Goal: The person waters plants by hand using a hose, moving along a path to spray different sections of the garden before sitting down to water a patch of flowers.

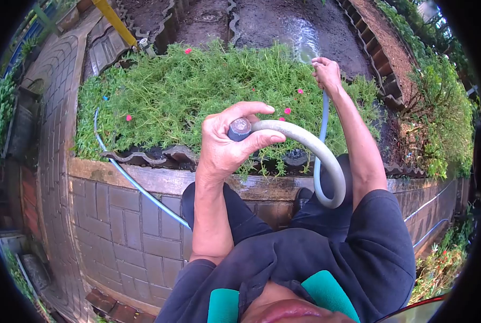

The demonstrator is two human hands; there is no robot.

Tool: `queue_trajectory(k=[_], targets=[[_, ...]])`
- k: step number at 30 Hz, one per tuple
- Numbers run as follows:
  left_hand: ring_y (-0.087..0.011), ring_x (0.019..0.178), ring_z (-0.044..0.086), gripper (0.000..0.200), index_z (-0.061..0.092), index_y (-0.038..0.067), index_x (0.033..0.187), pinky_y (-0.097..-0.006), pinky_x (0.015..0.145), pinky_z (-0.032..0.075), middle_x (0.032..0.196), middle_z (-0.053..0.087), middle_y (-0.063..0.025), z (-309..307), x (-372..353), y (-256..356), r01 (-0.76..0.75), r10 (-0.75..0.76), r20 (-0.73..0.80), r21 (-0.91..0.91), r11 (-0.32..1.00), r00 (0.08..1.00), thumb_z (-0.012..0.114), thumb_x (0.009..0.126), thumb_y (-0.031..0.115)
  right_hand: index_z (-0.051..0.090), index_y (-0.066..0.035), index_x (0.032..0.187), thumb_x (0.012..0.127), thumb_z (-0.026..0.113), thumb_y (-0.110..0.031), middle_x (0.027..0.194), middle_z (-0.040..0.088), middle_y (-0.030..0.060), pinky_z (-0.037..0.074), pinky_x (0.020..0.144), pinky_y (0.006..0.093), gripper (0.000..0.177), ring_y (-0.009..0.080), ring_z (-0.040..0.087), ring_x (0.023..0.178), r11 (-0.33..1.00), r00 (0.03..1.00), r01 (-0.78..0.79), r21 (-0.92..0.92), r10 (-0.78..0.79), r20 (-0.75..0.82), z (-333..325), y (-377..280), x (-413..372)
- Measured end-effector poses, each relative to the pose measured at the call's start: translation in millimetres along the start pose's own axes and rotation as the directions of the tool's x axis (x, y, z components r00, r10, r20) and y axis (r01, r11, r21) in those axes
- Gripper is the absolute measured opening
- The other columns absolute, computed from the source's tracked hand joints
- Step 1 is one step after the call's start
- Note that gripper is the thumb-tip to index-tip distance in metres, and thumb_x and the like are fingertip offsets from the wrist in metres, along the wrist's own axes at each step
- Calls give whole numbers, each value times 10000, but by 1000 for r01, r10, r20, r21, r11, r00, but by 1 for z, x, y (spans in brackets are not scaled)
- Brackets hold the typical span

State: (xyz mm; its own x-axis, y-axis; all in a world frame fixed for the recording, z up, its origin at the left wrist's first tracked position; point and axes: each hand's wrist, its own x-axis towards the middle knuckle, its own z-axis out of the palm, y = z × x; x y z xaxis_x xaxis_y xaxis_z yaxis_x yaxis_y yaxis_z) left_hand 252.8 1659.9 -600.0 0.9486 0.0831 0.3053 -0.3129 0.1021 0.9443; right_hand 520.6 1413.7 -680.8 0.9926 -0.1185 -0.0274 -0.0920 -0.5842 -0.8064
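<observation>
My right hand (326, 75) is closed around the end of a garden hose (325, 116), past the far side of the plants. Water (305, 39) sprays from there onto dark soil. The hose loops back toward me in a thick grey curve and reaches my left hand (219, 137), raised over the near side of the bed. A short dark cylinder (240, 128) with a rough brown round end sits in the crook of that hand, beside the hose. Finger and thumb reach around both; how the cylinder and hose meet is hidden.
Green plants (197, 91) with pink flowers fill the bed, bordered by wavy tiles (160, 157) and a concrete kerb (127, 175). Wet paving (122, 226) lies at the left. More blue hose (143, 191) crosses it. A yellow post (115, 22) stands at the far left.
</observation>
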Motion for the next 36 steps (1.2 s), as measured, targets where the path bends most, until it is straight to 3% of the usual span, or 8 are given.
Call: queue_trajectory(k=[2,5,11,18,26,27,30,36], targets=[[-38,640,583,376,688,28,1019,-189,566,436,697,660,-11,1,-1,0,15,-13,43,-35,999,999,848,688,107,662,-90,1136,922,536,-135,689,633,59,360,370,236,253,72,507,468,993,964,-101,-61,113,242,12,-17,-35],[-43,638,603,380,685,21,1018,-192,561,447,690,664,-17,3,-2,3,11,-8,45,-52,999,999,848,681,92,680,-74,1099,904,528,-128,745,661,87,506,617,312,253,118,588,609,981,950,189,-39,-173,261,33,-59,-71],[-94,670,647,434,671,-29,1037,-200,570,482,746,693,-90,7,-1,-3,-36,39,94,-35,999,995,843,647,50,682,-28,1034,877,514,-143,742,658,121,491,650,350,257,169,605,645,928,858,373,27,-356,370,82,-60,-82],[-109,668,658,446,662,-45,1044,-200,575,487,748,694,-111,8,1,-4,-79,78,102,4,997,992,837,643,41,659,-50,994,889,568,-168,646,590,5,469,583,282,182,79,566,594,926,880,364,103,-378,289,75,-60,-71],[-100,676,653,440,664,-35,1043,-198,583,489,751,693,-102,18,6,-11,-29,31,107,-19,999,994,841,652,59,658,-21,1006,886,552,-158,654,611,51,486,612,318,211,113,597,606,950,905,312,18,-302,300,64,-73,-77],[-101,679,654,439,664,-36,1044,-199,585,491,755,694,-102,18,6,-11,-33,33,116,-3,999,993,841,654,59,658,-1,1044,892,480,-113,750,661,150,493,607,369,259,188,614,619,942,895,336,-5,-317,314,61,-77,-79],[-75,666,639,400,675,-8,1014,-204,582,483,742,683,-55,20,6,-13,-54,54,111,-7,999,992,848,668,94,660,-20,1006,880,546,-165,627,598,63,480,596,328,223,126,589,590,953,907,301,-4,-285,309,62,-79,-81],[-65,653,632,374,680,5,997,-206,583,487,733,678,-38,19,3,-11,-19,24,99,-55,998,995,847,675,98,663,-18,1019,887,540,-159,610,596,73,477,587,336,229,134,584,582,949,916,316,-6,-304,261,68,-80,-81]])
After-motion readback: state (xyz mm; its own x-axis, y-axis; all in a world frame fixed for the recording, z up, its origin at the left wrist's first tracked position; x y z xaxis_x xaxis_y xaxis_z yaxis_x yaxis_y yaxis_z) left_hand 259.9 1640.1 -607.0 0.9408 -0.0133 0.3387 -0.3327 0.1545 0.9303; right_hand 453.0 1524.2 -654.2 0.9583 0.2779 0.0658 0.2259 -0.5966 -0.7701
